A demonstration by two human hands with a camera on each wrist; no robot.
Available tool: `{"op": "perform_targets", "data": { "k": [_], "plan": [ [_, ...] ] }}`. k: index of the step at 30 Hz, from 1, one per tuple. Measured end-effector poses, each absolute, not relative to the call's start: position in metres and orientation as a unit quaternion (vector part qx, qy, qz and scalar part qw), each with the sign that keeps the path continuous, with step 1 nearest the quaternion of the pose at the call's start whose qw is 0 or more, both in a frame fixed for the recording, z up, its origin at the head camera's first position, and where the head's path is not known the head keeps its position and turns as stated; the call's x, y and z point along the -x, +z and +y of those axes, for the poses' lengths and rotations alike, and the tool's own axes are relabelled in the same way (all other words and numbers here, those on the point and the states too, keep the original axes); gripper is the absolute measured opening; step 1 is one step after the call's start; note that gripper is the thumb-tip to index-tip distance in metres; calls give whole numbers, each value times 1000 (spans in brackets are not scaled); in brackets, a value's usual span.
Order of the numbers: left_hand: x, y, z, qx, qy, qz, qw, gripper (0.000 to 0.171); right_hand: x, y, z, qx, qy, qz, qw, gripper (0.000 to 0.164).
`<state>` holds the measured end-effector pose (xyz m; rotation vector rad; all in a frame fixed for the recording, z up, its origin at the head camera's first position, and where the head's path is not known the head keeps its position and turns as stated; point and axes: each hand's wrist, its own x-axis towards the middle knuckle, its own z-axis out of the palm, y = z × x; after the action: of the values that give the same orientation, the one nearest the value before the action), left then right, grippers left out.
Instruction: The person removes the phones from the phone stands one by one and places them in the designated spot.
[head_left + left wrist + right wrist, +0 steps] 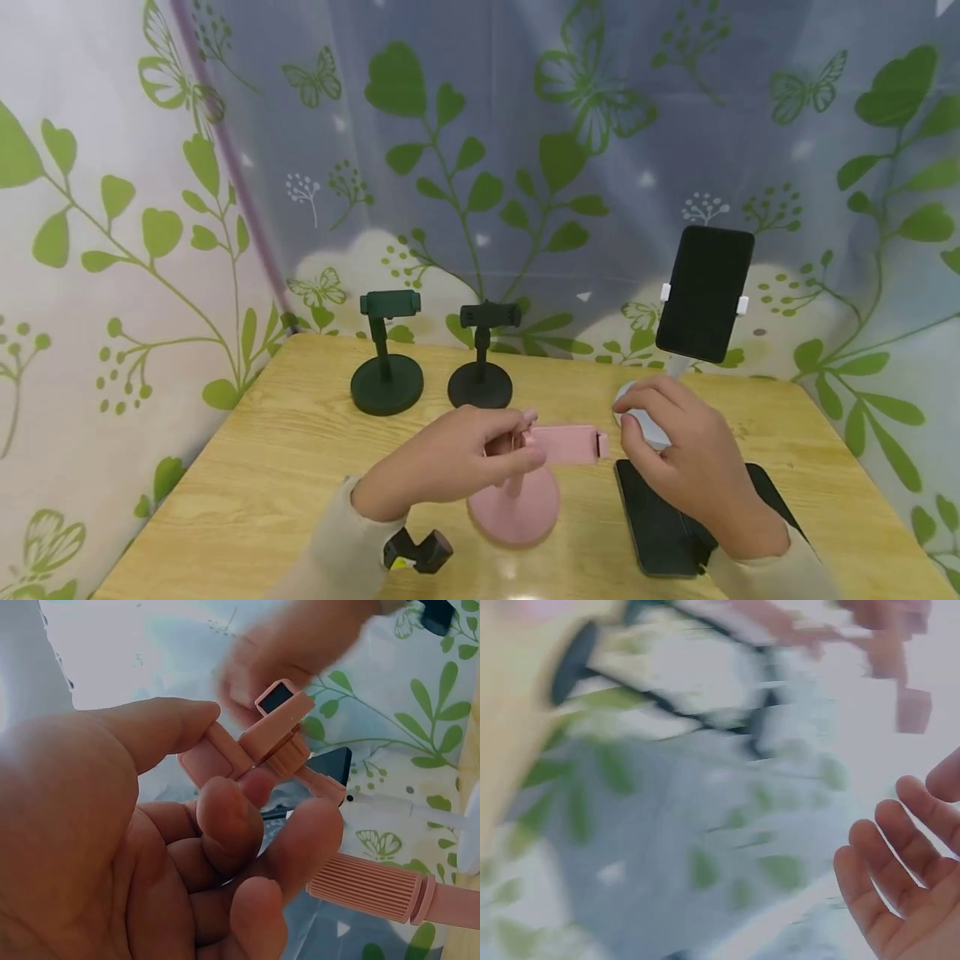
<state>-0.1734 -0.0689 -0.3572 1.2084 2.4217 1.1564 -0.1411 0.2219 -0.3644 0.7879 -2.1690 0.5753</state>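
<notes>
My left hand (472, 454) pinches one end of the holder (566, 444) on a pink phone stand (513, 510), whose round base stands on the table. In the left wrist view, thumb and fingertips hold the pink clamp (281, 720) by its end, with the ribbed post (367, 889) below the hand. My right hand (682, 450), fingers loosely bent, hovers right of the pink holder and holds nothing. The right wrist view is blurred, but it shows this hand (900, 877) with spread fingers, apart from the pink stand. Two dark phones (652, 525) lie partly hidden beneath it.
Behind stand a green phone stand (387, 385) and a black one (480, 385). At the right a white stand (678, 367) carries an upright phone (705, 293). A small black device (417, 552) shows by my left wrist. Printed curtains (487, 167) close off the wooden table (247, 492).
</notes>
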Motion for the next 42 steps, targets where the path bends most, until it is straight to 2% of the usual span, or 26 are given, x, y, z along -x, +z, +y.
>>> {"op": "perform_targets", "data": {
  "k": [5,11,20,39,42],
  "plan": [
    [173,-361,-72,-413,406,808,105,21,124,-342,188,-355,298,-776,427,24],
    [173,-363,-73,-424,422,793,113,16,124,-347,176,-353,319,-775,415,18],
    [173,-356,-71,-416,420,803,77,15,125,-347,183,-332,318,-782,422,19],
    [178,-358,-69,-403,427,806,77,17,134,-354,179,-317,326,-788,414,17],
    [178,-360,-69,-397,439,801,91,16,135,-354,180,-311,333,-786,418,17]
  ]
}}
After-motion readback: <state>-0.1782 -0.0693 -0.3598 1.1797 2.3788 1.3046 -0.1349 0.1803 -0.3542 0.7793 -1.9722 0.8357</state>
